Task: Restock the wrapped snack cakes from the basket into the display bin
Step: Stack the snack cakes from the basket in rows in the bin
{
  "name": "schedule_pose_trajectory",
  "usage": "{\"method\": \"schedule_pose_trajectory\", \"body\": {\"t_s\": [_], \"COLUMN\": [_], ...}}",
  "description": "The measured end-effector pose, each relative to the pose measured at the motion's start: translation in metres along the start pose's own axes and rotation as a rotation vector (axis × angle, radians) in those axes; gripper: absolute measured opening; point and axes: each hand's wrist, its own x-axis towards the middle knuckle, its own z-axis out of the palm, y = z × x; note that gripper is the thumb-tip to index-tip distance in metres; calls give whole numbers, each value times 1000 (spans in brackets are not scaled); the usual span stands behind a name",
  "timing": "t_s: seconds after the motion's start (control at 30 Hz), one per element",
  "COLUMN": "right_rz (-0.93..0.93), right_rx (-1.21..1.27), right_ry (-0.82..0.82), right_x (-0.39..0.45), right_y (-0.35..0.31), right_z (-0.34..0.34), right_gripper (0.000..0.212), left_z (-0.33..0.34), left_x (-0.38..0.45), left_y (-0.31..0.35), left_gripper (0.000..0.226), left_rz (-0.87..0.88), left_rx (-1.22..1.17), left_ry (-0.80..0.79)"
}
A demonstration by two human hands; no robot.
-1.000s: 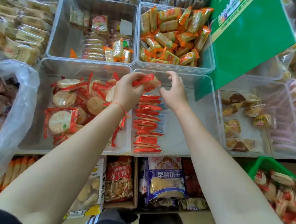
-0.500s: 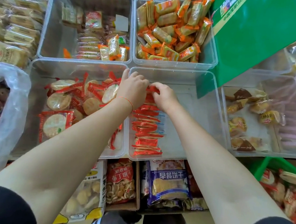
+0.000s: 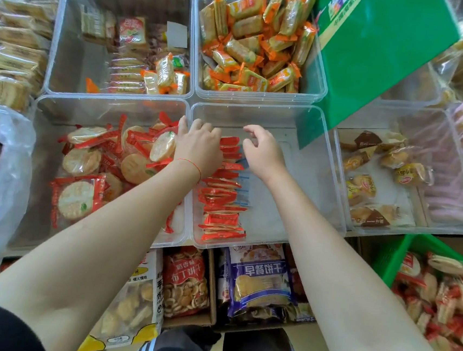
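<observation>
A row of red-wrapped snack cakes (image 3: 223,203) stands on edge along the left side of the clear display bin (image 3: 300,182). My left hand (image 3: 199,148) lies over the far end of that row, its fingers bent down around the last packs. My right hand (image 3: 262,151) hovers just right of the row with loosely curled fingers and holds nothing. The green basket (image 3: 389,258) at the lower right holds several more red-wrapped cakes (image 3: 438,303).
Left of the display bin is a bin of round rice crackers (image 3: 107,163). Behind it stands a bin of orange packs (image 3: 254,44), and to the right a bin of small cakes (image 3: 371,183). A green sign (image 3: 383,54) overhangs the back right corner. Bagged biscuits (image 3: 260,280) fill the shelf below.
Both hands brought a stack of red packs down into the bin and set it at the far end of the row. My right hand has since let go and moved right.
</observation>
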Motion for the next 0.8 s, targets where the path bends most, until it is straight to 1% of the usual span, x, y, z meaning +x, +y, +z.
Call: {"method": "schedule_pose_trajectory", "body": {"t_s": [0.1, 0.2, 0.23, 0.3, 0.37, 0.43, 0.47, 0.53, 0.63, 0.7, 0.73, 0.8], "right_rz": [33, 81, 95, 147, 253, 407, 485, 612, 810, 942, 979, 990], "right_rx": [93, 176, 194, 215, 275, 334, 340, 324, 348, 349, 344, 377], "right_ry": [124, 279, 371, 623, 861, 980, 996, 967, 804, 654, 591, 527], "right_x": [-26, -60, -73, -104, -138, -170, -185, -212, -241, -252, -256, -258], "right_y": [15, 39, 50, 77, 112, 154, 176, 220, 287, 325, 339, 361], "right_z": [-31, -67, -80, -105, -129, -147, -153, -162, -168, -171, -173, -177], "right_gripper": [27, 25, 24, 20, 16, 16, 16, 15, 15, 14, 13, 14], "left_z": [-8, -19, -22, -25, -24, -18, -14, -2, 25, 48, 60, 82], "left_x": [-8, -17, -21, -32, -44, -56, -62, -74, -91, -98, -100, -101], "left_y": [27, 76, 98, 144, 195, 242, 265, 307, 362, 392, 404, 421], "left_gripper": [30, 26, 24, 22, 21, 21, 20, 19, 21, 25, 28, 40], "left_rz": [41, 118, 167, 279, 362, 442, 485, 588, 721, 717, 699, 658], "left_rx": [-44, -170, -208, -272, -331, -352, -359, -362, -312, -270, -238, -172], "left_ry": [122, 164, 162, 153, 121, 69, 31, -54, -246, -432, -523, -665]}}
